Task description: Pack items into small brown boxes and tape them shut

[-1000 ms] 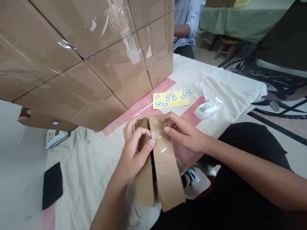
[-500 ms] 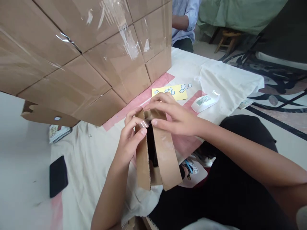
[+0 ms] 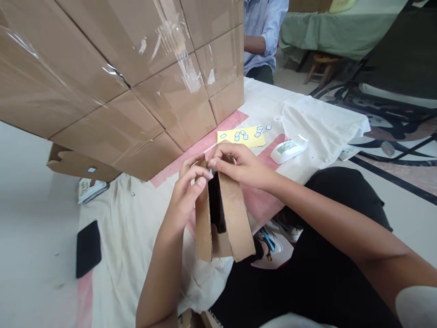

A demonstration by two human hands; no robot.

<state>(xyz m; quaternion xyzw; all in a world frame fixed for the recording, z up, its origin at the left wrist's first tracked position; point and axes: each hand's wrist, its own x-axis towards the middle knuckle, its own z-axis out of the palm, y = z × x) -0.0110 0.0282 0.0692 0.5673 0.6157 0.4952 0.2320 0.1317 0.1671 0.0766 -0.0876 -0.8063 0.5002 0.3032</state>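
Cream cloth (image 3: 124,228) spread out below, big wall of taped cartons (image 3: 143,86) behind. Narrow cardboard box (image 3: 235,207) front and center, top flaps (image 3: 203,230) parted, pretty dark inside. Left hand (image 3: 186,193) half-curled at left flap, thumb and forefinger slightly apart. Right hand (image 3: 239,165) bunched, fingertips close together at far end. Can't tell if actually gripping anything, either side. Yellow card (image 3: 254,142) just beyond.

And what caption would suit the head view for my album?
Left hand and right hand at a partly open box, stacked cartons beyond.
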